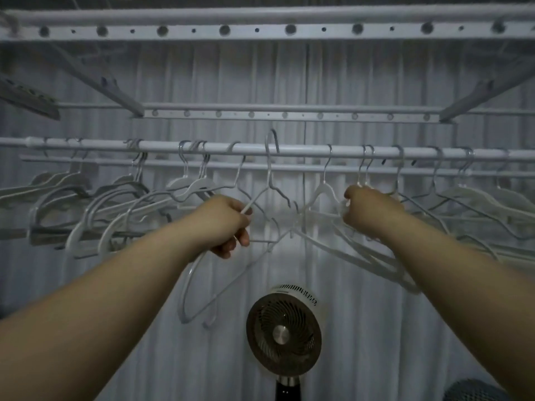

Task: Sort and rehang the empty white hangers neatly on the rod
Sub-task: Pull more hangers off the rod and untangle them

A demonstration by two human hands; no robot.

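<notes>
Sorting white hangers on a rod (289, 149).
Left hand (223, 224) fingers pinch a thin hanger (269, 180); right hand (367, 211) fingers curl around hanger shoulders (324, 191).

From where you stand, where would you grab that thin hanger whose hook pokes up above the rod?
Probably on its sloping left shoulder, from below and in front, where the left hand already grips the thin hanger. Its hook rises above the rod, so a grip low on the shoulder leaves the hook free to guide over.

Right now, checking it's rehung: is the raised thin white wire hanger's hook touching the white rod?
Apart. The head view shows the hanger's hook lifted above the rod, left hand gripping it.
</notes>
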